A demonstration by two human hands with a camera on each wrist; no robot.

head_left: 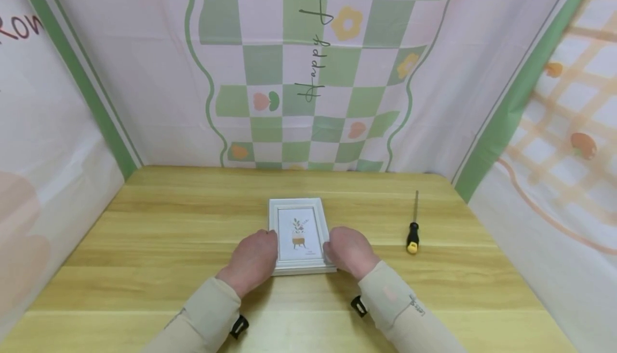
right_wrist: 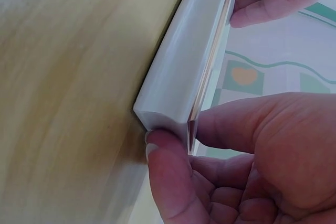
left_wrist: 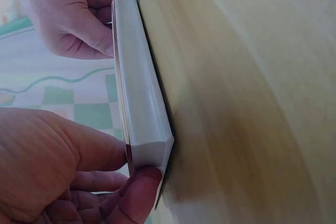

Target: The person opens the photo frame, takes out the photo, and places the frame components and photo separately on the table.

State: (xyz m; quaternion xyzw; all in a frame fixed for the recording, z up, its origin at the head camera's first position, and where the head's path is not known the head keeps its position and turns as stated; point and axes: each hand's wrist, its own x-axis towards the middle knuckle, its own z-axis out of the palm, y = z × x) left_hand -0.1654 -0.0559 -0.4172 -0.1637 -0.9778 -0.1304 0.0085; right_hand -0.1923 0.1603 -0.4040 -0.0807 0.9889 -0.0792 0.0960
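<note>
A white picture frame (head_left: 300,270) with a potted-plant print lies face up on the wooden table. My left hand (head_left: 254,259) grips its left edge and my right hand (head_left: 351,250) its right edge, both near the lower half. In the left wrist view the left thumb and fingers (left_wrist: 139,195) pinch the side of the frame (left_wrist: 142,77). The right wrist view shows the right hand (right_wrist: 252,156) pinching the opposite side of the frame (right_wrist: 178,72) between thumb and fingers.
A screwdriver (head_left: 413,235) with a black and yellow handle lies to the right on the table (head_left: 144,213), its shaft toward the back. Patterned cloth (head_left: 299,74) hangs behind the table, with more cloth at both sides.
</note>
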